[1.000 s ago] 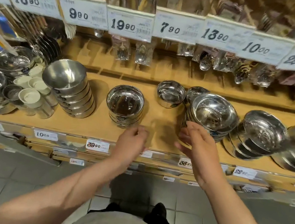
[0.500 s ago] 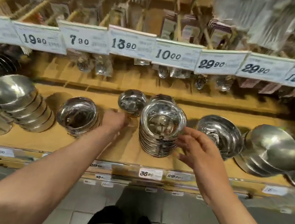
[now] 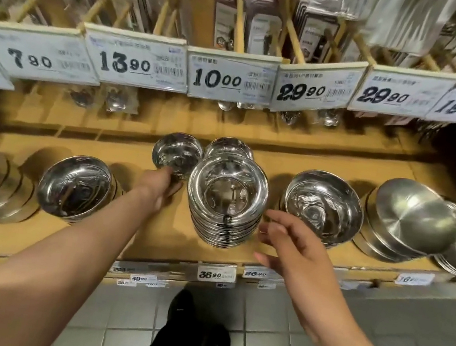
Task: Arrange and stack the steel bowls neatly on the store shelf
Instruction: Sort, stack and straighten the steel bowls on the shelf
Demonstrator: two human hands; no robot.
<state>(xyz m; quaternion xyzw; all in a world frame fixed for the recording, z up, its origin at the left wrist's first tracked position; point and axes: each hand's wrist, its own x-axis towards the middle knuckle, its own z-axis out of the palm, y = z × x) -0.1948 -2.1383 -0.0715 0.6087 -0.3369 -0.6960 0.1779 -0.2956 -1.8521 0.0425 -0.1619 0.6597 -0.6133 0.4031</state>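
- Bowls: shiny round steel, sit on wooden shelf (image 3: 167, 241). Tall stack (image 3: 226, 202) at centre front looks tidy; side piles lean, so job approx half done.
- Small bowl (image 3: 177, 153) behind-left of stack, loose, not yet stacked.
- Left hand (image 3: 157, 188) at small bowl's near rim; grip hidden, can't tell.
- Right hand (image 3: 295, 250) just right of stack, fingers (image 3: 273, 227) relaxed, holding nothing.

White price cards (image 3: 230, 78) hang in a row above the shelf: 7.90, 13.90, 10.00, 29.90, 29.90, 19.90. Packaged utensils (image 3: 261, 32) hang on wooden pegs behind them. Small price labels (image 3: 215, 274) line the shelf's front edge. Grey tiled floor (image 3: 267, 345) below.
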